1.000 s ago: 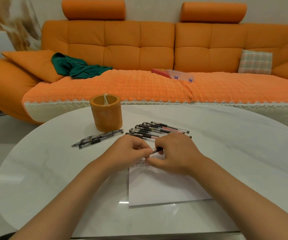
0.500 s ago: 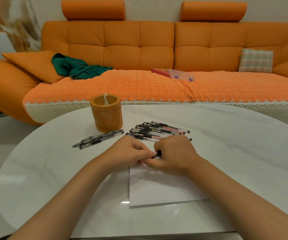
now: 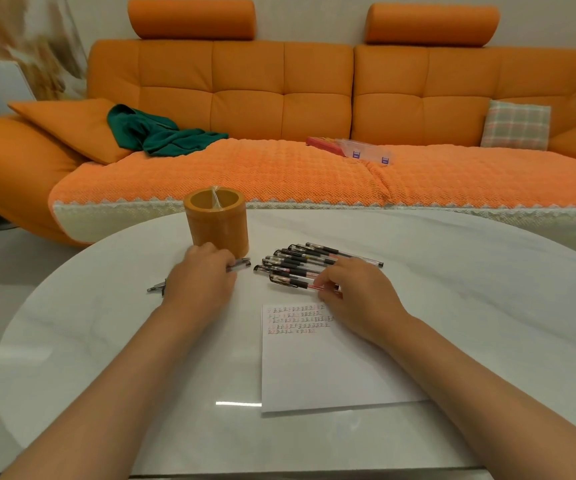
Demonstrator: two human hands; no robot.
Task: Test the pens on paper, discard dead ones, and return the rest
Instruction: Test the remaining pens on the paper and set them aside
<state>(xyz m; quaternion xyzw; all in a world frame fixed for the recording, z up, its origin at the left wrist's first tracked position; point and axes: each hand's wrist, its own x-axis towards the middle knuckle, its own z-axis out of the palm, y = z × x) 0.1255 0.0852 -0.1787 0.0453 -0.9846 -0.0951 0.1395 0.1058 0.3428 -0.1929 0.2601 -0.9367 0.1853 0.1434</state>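
A white paper point(image 3: 331, 372) with rows of red and black test marks lies on the table in front of me. Beyond it several capped pens point(image 3: 300, 261) lie in a row. My right hand point(image 3: 356, 289) pinches the back end of a red-ink pen point(image 3: 291, 282) that lies at the near edge of that row. A small pile of pens point(image 3: 241, 263) lies left of the row, beside the orange pen holder point(image 3: 216, 223). My left hand point(image 3: 201, 277) covers this pile with fingers curled round the pens; their ends stick out on both sides.
The round white marble table point(image 3: 106, 341) holds everything. Behind it stands an orange sofa point(image 3: 279, 98) with a green cloth point(image 3: 162, 133), a plaid cushion point(image 3: 515, 124) and plastic packets point(image 3: 356, 150).
Both hands were together over the paper's top, holding one pen. They have parted: the right hand carried the pen to the row's near edge, the left hand moved left onto the small pile.
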